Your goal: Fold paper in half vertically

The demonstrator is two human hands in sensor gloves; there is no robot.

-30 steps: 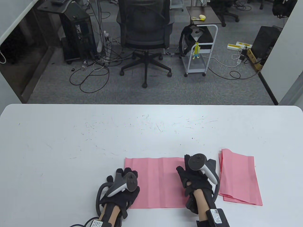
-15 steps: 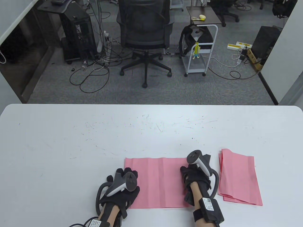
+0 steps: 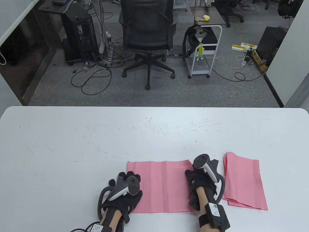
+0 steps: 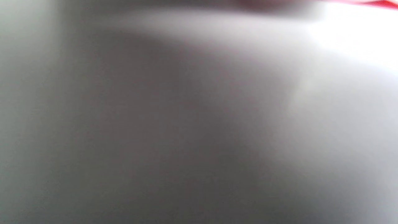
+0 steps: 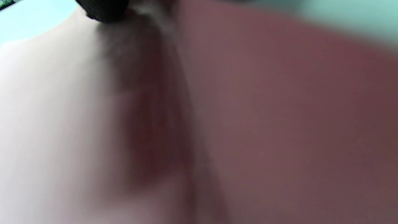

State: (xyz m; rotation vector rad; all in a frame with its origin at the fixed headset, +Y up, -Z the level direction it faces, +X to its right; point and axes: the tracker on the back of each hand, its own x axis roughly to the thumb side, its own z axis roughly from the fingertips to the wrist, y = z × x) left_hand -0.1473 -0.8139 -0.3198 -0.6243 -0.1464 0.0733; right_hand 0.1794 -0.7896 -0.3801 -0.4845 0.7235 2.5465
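Right hand: the gloved right hand [image 3: 201,182] sits at the right edge of the pink sheet [image 3: 160,186]; whether its fingers pinch the paper cannot be told, since the tracker [image 3: 205,166] and the back of the hand hide them.
Left hand: the left hand [image 3: 123,193] rests flat, fingers spread, on the sheet's near left corner.
Sheet: it lies flat and creased on the white table [image 3: 72,145], near the table's front edge.
Stack: folded pink sheets [image 3: 243,181] lie just right of the open sheet, apart from it.
Wrist views: both are blurred; the right one shows only pink paper [image 5: 279,124].
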